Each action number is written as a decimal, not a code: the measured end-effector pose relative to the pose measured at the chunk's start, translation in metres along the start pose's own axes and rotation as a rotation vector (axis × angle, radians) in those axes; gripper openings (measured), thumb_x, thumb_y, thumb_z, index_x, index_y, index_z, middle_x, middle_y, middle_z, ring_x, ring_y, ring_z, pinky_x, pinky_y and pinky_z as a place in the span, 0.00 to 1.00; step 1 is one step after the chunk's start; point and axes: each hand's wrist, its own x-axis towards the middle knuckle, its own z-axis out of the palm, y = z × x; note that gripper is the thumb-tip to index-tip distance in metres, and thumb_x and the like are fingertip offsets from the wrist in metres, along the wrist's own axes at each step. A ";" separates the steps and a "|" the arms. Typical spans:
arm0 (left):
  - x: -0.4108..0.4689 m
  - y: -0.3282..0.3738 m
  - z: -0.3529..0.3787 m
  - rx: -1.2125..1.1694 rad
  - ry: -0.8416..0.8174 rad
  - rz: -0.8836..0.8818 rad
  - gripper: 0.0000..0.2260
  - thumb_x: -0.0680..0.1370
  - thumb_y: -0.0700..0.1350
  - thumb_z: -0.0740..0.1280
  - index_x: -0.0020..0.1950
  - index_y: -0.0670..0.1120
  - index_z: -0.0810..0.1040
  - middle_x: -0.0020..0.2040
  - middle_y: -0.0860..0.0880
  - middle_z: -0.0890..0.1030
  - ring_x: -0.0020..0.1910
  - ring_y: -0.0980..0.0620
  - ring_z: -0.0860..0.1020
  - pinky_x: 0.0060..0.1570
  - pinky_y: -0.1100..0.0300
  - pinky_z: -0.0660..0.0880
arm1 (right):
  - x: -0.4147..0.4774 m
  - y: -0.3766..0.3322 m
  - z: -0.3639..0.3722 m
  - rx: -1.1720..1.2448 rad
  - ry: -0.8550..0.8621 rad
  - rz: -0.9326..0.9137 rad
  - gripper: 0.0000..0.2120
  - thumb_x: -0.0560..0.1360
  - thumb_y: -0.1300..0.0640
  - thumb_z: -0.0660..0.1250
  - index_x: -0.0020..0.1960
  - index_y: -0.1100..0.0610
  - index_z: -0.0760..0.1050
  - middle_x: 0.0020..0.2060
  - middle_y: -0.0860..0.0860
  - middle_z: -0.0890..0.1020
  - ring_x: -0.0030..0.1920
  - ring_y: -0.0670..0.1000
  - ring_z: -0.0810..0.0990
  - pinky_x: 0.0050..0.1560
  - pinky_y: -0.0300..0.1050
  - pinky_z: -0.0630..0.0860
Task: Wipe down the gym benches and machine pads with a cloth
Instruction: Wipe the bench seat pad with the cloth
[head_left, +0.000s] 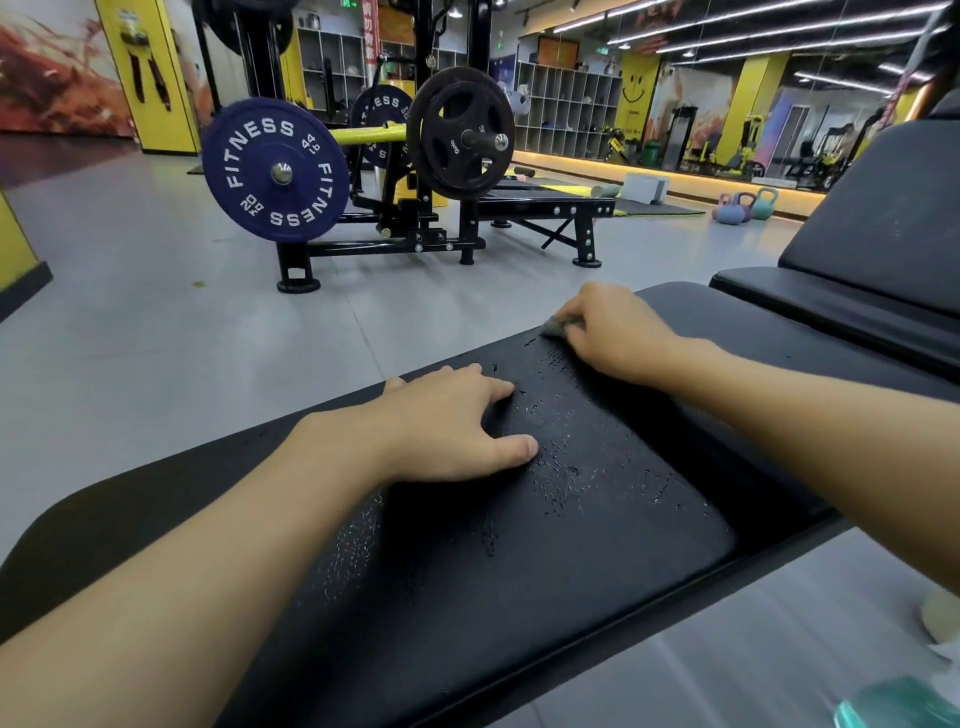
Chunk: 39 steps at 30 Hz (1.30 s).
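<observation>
Right hand (618, 332) clamped on cloth (563, 326), pressed to bench (597, 561) at 1 o'clock. Left hand (452, 421) flat, fingers apart, bracing at 10 o'clock edge. Droplets (571, 467) unwiped toward 6 o'clock. Risks: short strokes missing wet patch; left palm skidding on slick surface.

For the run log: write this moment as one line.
step: wipe bench pad | right hand: grips cloth at far edge | left hand: rests on pad | droplets: mid-pad
</observation>
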 end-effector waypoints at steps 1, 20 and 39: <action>-0.001 0.000 0.001 -0.002 -0.002 -0.005 0.32 0.77 0.68 0.60 0.79 0.59 0.59 0.82 0.49 0.54 0.81 0.51 0.52 0.75 0.41 0.55 | 0.005 0.003 0.001 -0.024 0.041 0.076 0.14 0.75 0.62 0.60 0.51 0.57 0.84 0.50 0.55 0.83 0.49 0.59 0.79 0.52 0.52 0.78; -0.005 -0.002 0.003 0.033 0.077 -0.048 0.27 0.73 0.71 0.61 0.55 0.50 0.67 0.56 0.51 0.69 0.52 0.48 0.74 0.55 0.50 0.72 | 0.015 -0.011 0.009 0.006 -0.050 -0.042 0.10 0.78 0.58 0.63 0.51 0.55 0.84 0.49 0.55 0.80 0.51 0.58 0.77 0.54 0.50 0.75; -0.011 0.006 -0.008 0.081 -0.019 -0.051 0.33 0.70 0.72 0.65 0.63 0.49 0.68 0.53 0.53 0.75 0.51 0.51 0.75 0.51 0.55 0.73 | -0.041 -0.023 -0.004 0.054 -0.067 -0.181 0.15 0.78 0.60 0.61 0.56 0.50 0.83 0.51 0.52 0.79 0.53 0.57 0.78 0.55 0.48 0.74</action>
